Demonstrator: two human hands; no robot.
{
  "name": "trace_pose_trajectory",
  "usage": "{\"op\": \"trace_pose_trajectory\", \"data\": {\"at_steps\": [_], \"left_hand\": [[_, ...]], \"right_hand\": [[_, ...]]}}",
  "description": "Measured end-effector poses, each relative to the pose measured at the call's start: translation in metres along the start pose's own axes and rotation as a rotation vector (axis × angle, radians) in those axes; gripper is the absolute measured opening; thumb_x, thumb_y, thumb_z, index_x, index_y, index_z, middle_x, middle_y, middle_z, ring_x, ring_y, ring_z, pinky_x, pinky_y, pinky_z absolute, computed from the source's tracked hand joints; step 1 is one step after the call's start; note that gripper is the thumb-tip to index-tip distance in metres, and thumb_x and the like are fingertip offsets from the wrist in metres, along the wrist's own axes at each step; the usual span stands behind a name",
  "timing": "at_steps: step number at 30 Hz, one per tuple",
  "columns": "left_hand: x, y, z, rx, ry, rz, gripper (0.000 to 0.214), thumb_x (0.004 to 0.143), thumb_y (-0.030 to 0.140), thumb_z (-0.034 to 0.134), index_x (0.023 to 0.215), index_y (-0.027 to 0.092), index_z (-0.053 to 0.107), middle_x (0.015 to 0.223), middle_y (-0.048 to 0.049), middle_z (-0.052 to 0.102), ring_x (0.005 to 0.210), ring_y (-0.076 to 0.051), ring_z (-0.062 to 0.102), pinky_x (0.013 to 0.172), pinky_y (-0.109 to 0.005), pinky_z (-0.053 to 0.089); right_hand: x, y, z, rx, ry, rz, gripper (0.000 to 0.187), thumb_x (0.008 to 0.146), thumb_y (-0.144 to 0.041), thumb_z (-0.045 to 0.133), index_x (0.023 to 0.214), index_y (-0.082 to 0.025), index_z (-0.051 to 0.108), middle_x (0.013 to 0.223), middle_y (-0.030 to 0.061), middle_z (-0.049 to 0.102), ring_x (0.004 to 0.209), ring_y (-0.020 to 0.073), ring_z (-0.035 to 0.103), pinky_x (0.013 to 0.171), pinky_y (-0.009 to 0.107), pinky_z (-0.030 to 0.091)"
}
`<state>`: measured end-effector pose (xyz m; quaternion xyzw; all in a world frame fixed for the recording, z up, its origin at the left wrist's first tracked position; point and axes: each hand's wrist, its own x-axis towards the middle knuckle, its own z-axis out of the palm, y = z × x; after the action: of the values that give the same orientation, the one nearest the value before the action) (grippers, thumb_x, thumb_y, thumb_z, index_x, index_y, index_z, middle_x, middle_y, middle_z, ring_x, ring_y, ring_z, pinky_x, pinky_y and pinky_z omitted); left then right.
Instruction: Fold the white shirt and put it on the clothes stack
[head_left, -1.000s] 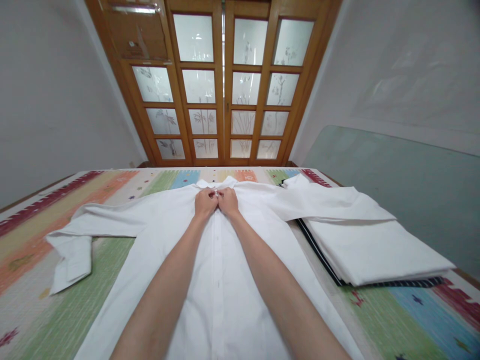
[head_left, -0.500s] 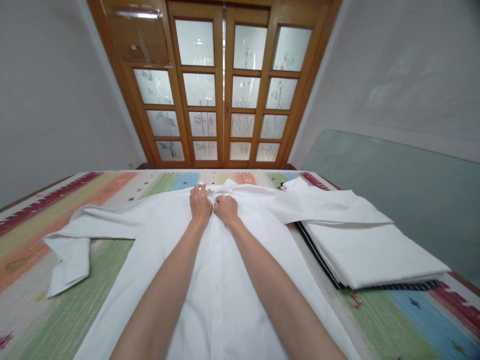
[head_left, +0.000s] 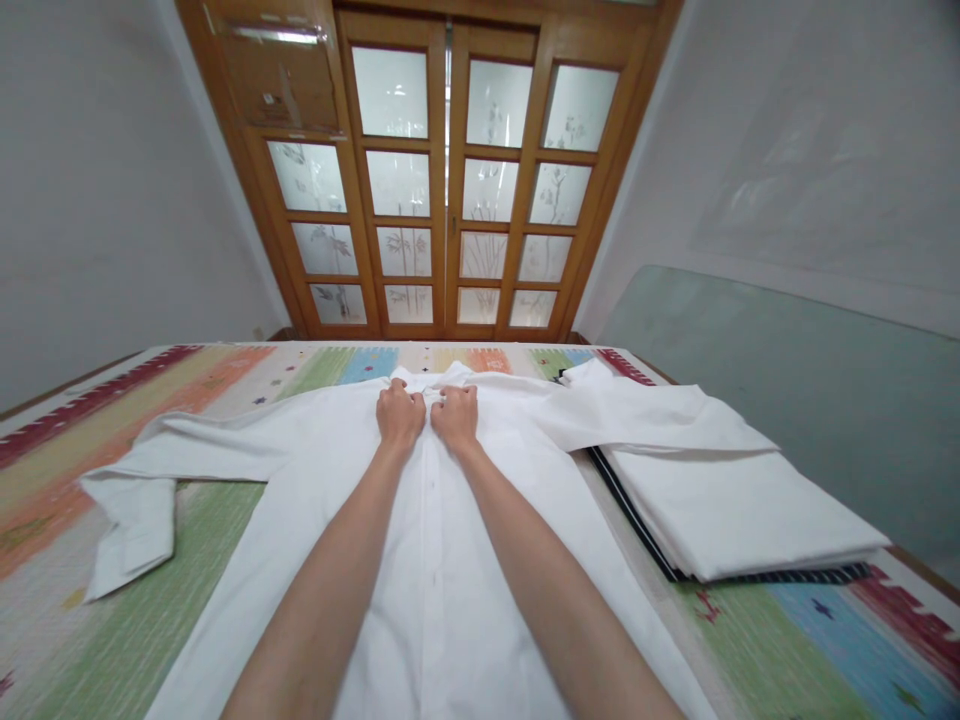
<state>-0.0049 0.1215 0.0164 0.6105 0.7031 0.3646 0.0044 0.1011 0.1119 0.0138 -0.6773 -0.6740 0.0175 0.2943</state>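
A white long-sleeved button-up shirt lies spread front side up, its collar at the far end and its button strip running towards me. My left hand is closed on the collar just left of the strip. Across from it, my right hand pinches the collar's right side, fingers curled in. A small gap separates the two hands. The shirt's left sleeve bends down at the cuff, while the right sleeve rests over a folded stack of white cloth.
Beneath everything is a bed cover with coloured stripes. Dark striped fabric shows under the folded stack. A pale green headboard-like panel stands along the right wall. Wooden doors with glass panes are at the back.
My hands have shifted slightly within the collar area, the left one a bit lower with its fingers more curled. The shirt and the stack lie as before.
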Motion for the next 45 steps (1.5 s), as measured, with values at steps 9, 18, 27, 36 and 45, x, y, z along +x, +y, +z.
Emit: {"op": "trace_pose_trajectory", "data": {"at_steps": [9, 18, 27, 36, 45], "left_hand": [[0.009, -0.01, 0.006, -0.22, -0.15, 0.043, 0.036, 0.079, 0.022, 0.056, 0.111, 0.013, 0.071, 0.102, -0.0109, 0.075, 0.098, -0.023, 0.069, 0.09, -0.028, 0.048], [0.009, -0.012, 0.006, -0.328, -0.116, 0.039, 0.044, 0.079, 0.023, 0.061, 0.121, 0.011, 0.066, 0.104, -0.0104, 0.075, 0.087, -0.02, 0.07, 0.085, -0.028, 0.052], [0.007, -0.014, 0.01, -0.332, -0.171, 0.127, 0.043, 0.072, 0.019, 0.064, 0.115, 0.019, 0.07, 0.114, -0.0043, 0.072, 0.106, -0.02, 0.066, 0.097, -0.028, 0.046], [0.006, -0.011, 0.006, -0.272, -0.132, 0.149, 0.029, 0.077, 0.021, 0.057, 0.097, 0.019, 0.077, 0.099, -0.0047, 0.076, 0.094, -0.02, 0.07, 0.089, -0.025, 0.048], [0.006, -0.011, 0.008, -0.252, -0.087, 0.131, 0.033, 0.082, 0.022, 0.053, 0.106, 0.018, 0.074, 0.106, -0.0079, 0.074, 0.098, -0.021, 0.07, 0.092, -0.028, 0.049]], "right_hand": [[0.01, 0.011, 0.005, 0.22, 0.005, 0.173, 0.047, 0.081, -0.016, 0.047, 0.127, -0.018, 0.058, 0.112, 0.0096, 0.066, 0.108, 0.0279, 0.05, 0.097, 0.036, 0.037], [0.013, 0.013, 0.008, 0.353, 0.003, 0.159, 0.04, 0.081, -0.018, 0.05, 0.116, -0.021, 0.069, 0.106, 0.0053, 0.072, 0.104, 0.0216, 0.061, 0.094, 0.032, 0.044], [0.016, 0.017, 0.007, 0.826, 0.149, 0.298, 0.032, 0.084, -0.036, 0.052, 0.094, -0.016, 0.074, 0.095, 0.0076, 0.075, 0.089, 0.0189, 0.069, 0.078, 0.024, 0.052], [0.016, 0.017, 0.011, 0.541, -0.048, 0.134, 0.034, 0.083, -0.023, 0.053, 0.113, -0.02, 0.07, 0.102, 0.0053, 0.074, 0.096, 0.0166, 0.068, 0.084, 0.025, 0.05], [0.01, 0.008, 0.006, 0.183, -0.174, -0.103, 0.039, 0.087, -0.016, 0.049, 0.123, -0.023, 0.063, 0.12, 0.0047, 0.068, 0.113, 0.0197, 0.061, 0.098, 0.032, 0.041]]}}
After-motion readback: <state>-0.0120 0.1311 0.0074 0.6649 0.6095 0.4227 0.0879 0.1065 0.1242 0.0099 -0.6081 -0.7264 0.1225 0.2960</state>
